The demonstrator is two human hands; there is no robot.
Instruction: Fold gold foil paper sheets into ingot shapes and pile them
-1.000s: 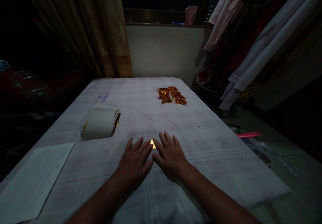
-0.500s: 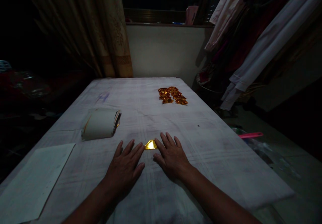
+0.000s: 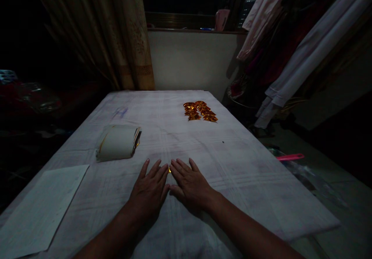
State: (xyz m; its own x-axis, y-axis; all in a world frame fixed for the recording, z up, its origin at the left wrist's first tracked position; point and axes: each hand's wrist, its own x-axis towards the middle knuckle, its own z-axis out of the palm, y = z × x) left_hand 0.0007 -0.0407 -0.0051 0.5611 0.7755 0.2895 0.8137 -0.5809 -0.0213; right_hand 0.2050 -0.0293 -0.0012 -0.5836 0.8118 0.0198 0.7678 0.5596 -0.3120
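Note:
A small piece of shiny gold foil paper (image 3: 169, 170) lies on the cloth-covered table (image 3: 186, 138), mostly hidden beneath my fingers; just a sliver of it shows. My left hand (image 3: 151, 185) rests flat at its left side, fingers stretched out. From the right, my right hand (image 3: 188, 181) lies flat over the foil, fingers extended. The index fingers and thumbs of both hands almost meet in the middle. Farther back on the table sit several folded gold foil pieces (image 3: 200, 111), arranged in two overlapping rows.
A thick grey-white folded stack (image 3: 117, 143) with gold showing at its edge lies on the left. Nearer is a pale sheet (image 3: 43, 208). A curtain (image 3: 128, 38) hangs behind the table, clothes (image 3: 308, 45) at right. A pink handle (image 3: 290, 157) is beside the right edge.
My right hand has slid left over the foil, closing the gap to my left hand. The foil was largely visible before and is now nearly covered. The view has shifted slightly.

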